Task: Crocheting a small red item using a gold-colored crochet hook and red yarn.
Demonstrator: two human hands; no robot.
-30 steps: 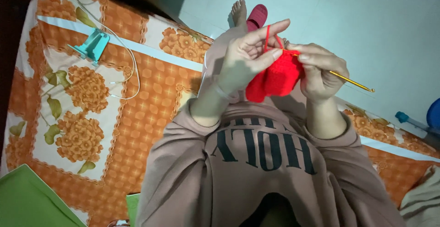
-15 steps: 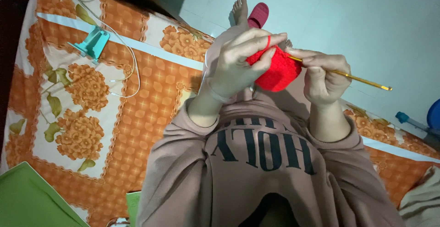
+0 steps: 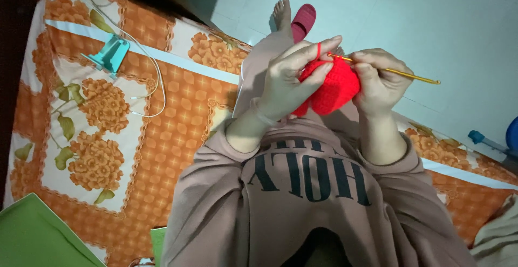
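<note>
Crochet (image 3: 333,86) gripped in left hand (image 3: 291,78); right hand (image 3: 377,78) pinches hook (image 3: 396,73). Loose yarn (image 3: 318,48) over left finger may slip off.

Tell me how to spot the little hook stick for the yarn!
Find the orange flowered bedcover, then the two hands raised above the person's lap. Between them sits a red crocheted piece, gripped by the left hand. The crochet hook is the thin golden rod poking sideways from the right hand, the only shiny metal thing there.
</note>
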